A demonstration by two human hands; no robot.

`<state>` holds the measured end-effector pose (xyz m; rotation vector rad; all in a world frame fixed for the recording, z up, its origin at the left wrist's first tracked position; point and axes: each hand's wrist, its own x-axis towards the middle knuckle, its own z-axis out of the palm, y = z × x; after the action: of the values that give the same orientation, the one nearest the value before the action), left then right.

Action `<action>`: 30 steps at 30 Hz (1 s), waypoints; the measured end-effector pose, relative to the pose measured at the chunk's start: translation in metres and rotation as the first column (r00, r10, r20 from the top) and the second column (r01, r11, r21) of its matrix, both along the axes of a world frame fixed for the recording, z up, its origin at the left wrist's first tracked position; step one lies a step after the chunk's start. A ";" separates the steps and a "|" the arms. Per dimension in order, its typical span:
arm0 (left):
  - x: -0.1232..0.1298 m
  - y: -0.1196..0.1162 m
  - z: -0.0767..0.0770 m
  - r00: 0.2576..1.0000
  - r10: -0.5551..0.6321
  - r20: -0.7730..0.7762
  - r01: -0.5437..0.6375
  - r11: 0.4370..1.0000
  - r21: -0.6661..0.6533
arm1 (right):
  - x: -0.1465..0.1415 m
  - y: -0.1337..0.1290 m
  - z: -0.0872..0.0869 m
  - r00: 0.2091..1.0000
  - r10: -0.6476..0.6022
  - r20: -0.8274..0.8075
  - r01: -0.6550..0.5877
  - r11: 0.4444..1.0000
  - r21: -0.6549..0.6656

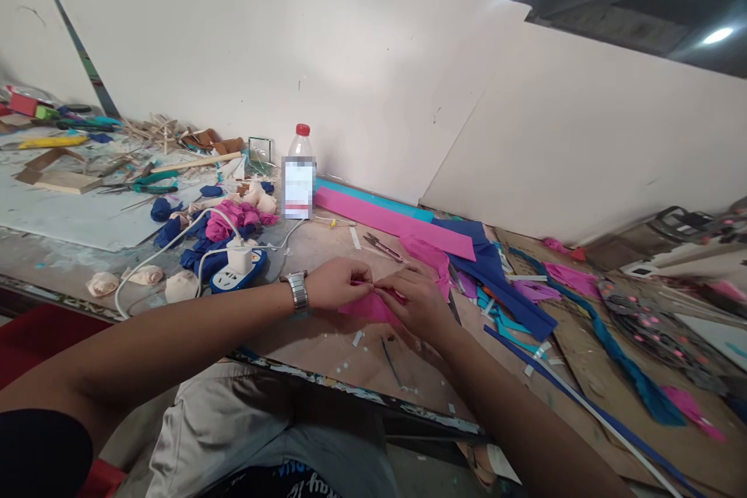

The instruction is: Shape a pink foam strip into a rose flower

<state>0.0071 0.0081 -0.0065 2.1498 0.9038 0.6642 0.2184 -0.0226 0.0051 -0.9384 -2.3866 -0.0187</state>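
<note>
Near the table's front edge, my left hand [343, 282] pinches the edge of a piece of pink crepe paper [369, 310], a watch on its wrist. Close beside it, my right hand [415, 297] grips the same piece with thumb and fingers, so the hands almost meet. The pink paper hangs down below the fingers; part of it is hidden behind them. Beyond my hands lie small thread snips [384, 247] and a crumpled pink sheet [429, 255]. A folded pink crepe strip [397, 224] stretches along the back.
A red-capped bottle [301, 144] stands by the white partition. Left are a power strip [225, 277] with a plugged-in charger and cable, rolled paper flowers [227, 219], and green-handled pliers [155, 181]. Dark blue crepe paper [496, 268] and teal strips lie to the right.
</note>
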 end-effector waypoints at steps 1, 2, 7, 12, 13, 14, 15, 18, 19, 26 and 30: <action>0.000 0.000 0.000 1.000 0.001 -0.001 -0.001 1.000 0.003 | 0.000 0.000 0.000 1.000 0.001 -0.001 -0.001 1.000 0.001; 0.000 0.000 0.001 1.000 0.008 -0.004 -0.008 1.000 0.008 | 0.000 0.001 0.000 1.000 0.004 0.001 -0.004 1.000 0.002; 0.000 0.002 -0.002 0.998 -0.008 -0.057 0.006 0.999 -0.034 | 0.001 0.001 0.000 1.000 0.014 0.012 -0.014 1.000 -0.002; 0.001 0.003 -0.004 0.999 -0.015 -0.038 0.014 0.999 -0.044 | 0.001 0.000 0.000 1.000 -0.002 0.005 0.002 1.000 -0.009; 0.001 0.002 -0.003 0.999 -0.012 -0.030 0.011 0.999 -0.045 | 0.000 0.000 0.001 1.000 -0.003 0.004 0.003 1.000 -0.011; 0.000 0.002 -0.002 1.000 -0.010 -0.027 0.009 0.999 -0.041 | 0.000 0.000 0.001 1.000 -0.003 0.004 0.003 1.000 -0.011; 0.000 0.002 -0.001 1.000 -0.008 -0.029 0.007 0.999 -0.035 | 0.000 0.000 0.001 1.000 -0.001 0.003 0.001 1.000 -0.010; -0.001 0.001 0.002 0.999 -0.001 -0.046 -0.001 0.999 -0.032 | -0.001 -0.001 0.001 1.000 0.008 0.001 -0.008 1.000 -0.003; -0.001 0.001 0.003 0.999 0.003 -0.050 -0.005 0.999 -0.037 | -0.001 -0.001 0.001 1.000 0.007 0.001 -0.007 1.000 -0.002; 0.000 0.002 0.001 1.000 0.005 -0.010 -0.006 0.995 -0.100 | 0.001 0.000 0.001 1.000 0.003 0.021 -0.003 1.000 -0.012; -0.001 0.001 0.001 0.999 0.022 -0.040 -0.024 0.999 -0.044 | 0.000 -0.001 0.001 0.999 -0.011 0.039 0.012 1.000 -0.025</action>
<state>0.0065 0.0087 -0.0055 2.1225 0.9570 0.6095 0.2181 -0.0237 0.0065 -0.9719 -2.4219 -0.0112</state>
